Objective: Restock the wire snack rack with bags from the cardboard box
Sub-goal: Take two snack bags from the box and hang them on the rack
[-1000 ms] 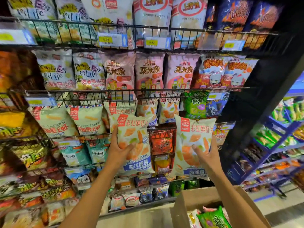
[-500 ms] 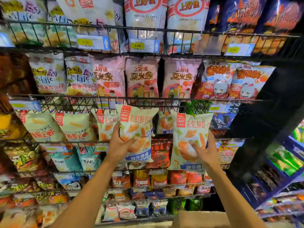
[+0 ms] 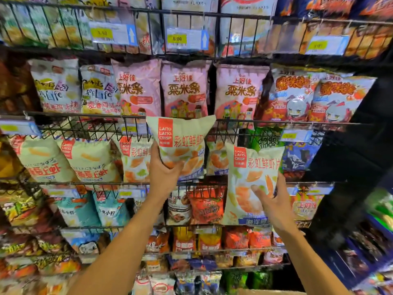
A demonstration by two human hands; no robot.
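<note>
Both bags are puffed, air-filled crisp packets. I judge them very light, soft and crackly, with slick film that could slide under a loose hold and brittle contents that a hard squeeze would crush. The left grip [image 3: 164,173] is closed around the lower part of the left bag [image 3: 182,141], thumb across the front and fingers behind. It holds the bag upright just above the middle of the view, with the bag's top edge overlapping the front rail of the wire rack [image 3: 85,122] at 12 o'clock. The right grip [image 3: 274,201] clasps the right bag [image 3: 251,173] near its lower right side, at about 4 o'clock from centre, thumb on the front face. Matching bags stand in the rack at 9 o'clock of the raised one. The best hold looks to be the lower seam or the side edges, pinched gently, not pressed on the swollen middle. A sliver of the cardboard box [image 3: 272,292] shows at 6 o'clock.
</note>
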